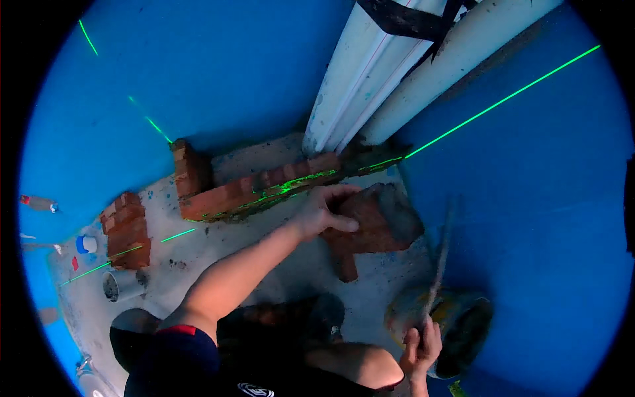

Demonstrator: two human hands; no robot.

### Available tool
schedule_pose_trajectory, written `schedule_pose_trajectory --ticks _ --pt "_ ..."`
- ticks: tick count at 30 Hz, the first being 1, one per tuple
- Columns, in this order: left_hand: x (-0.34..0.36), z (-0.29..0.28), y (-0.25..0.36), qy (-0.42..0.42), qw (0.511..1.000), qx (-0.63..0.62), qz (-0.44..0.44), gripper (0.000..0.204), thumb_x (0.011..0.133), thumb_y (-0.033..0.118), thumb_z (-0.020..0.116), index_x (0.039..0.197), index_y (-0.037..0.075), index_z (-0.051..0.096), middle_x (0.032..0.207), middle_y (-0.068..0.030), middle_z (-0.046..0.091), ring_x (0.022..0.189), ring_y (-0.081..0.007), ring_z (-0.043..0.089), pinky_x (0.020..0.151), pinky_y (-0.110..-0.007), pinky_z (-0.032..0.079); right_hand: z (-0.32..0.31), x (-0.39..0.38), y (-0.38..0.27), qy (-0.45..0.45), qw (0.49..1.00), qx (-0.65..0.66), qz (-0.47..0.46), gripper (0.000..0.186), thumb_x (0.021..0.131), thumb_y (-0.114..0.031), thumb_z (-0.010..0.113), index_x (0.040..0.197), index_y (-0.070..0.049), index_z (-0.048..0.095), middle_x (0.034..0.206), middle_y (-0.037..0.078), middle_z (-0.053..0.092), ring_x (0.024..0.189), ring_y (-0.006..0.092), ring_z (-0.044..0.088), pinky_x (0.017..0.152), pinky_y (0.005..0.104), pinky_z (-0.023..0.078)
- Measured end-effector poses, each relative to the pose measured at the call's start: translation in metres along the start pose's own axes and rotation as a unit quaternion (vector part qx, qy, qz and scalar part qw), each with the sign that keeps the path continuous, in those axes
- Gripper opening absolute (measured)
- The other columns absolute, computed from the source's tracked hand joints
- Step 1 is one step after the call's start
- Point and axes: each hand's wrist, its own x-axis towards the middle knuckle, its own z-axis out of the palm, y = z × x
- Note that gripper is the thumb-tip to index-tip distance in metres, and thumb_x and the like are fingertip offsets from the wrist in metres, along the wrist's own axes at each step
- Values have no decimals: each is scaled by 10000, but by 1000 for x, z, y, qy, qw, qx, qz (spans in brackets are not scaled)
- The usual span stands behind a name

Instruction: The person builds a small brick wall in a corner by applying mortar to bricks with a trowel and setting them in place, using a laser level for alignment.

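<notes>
My left hand [324,213] grips a red brick [370,228] from its left side, thumb on top. Grey wet mortar [400,210] coats the brick's right end. Under it, part of another brick [344,266] shows on the floor. At lower right my right hand [422,347] is closed round a mortar-smeared trowel [436,284], seen nearly edge-on and blurred toward its tip. A mortar bucket [405,306] lies or leans just beside that hand. Beyond my left hand runs a low brick wall [228,198], with a green laser line along it.
White pipes [357,79] stand in the far corner, bound with black tape. A brick stack [126,228] and an upright brick pile [190,169] are to the left. Near them lie a grey pipe piece [122,286] and a blue-and-white roll [86,245]. Blue walls [542,218] enclose the corner.
</notes>
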Motion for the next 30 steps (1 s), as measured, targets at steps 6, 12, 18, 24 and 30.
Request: schedule_pose_trajectory --ticks 6,12,18,24,30 --pt "3 17 -13 59 992 114 15 609 583 43 827 1141 -2 587 1083 -54 618 1017 -177 561 946 -324 416 33 -12 45 55 973 -212 -73 361 820 -32 598 1173 23 550 819 184 557 707 324 547 639 354 454" --pt "2 5 -25 88 993 83 -11 658 579 21 816 1186 7 561 1112 -66 615 1053 -203 555 972 -349 403 10 -5 40 -110 991 -73 -35 293 817 -68 612 1093 25 581 800 184 564 682 298 538 621 348 439" --pt "6 -8 -39 74 996 1 -43 562 657 87 774 1174 17 565 1127 -67 601 1079 -209 540 987 -344 382 -38 -86 79 17 989 14 149 198 868 -141 593 982 19 581 693 36 525 607 125 481 547 234 363" --pt "-1 -42 -51 -24 985 -165 -42 556 712 135 744 1217 53 526 1217 -105 559 1147 -291 510 989 -428 393 -74 -142 62 172 914 131 343 148 922 -145 569 966 -4 566 723 -32 501 603 50 428 526 205 344" --pt "3 -32 -68 -11 943 -324 -78 577 674 221 772 1177 67 535 1162 -69 579 1158 -272 491 1023 -416 337 -37 -235 42 26 801 -127 584 597 837 -361 659 1333 -85 471 1332 217 477 1215 409 454 994 492 406"
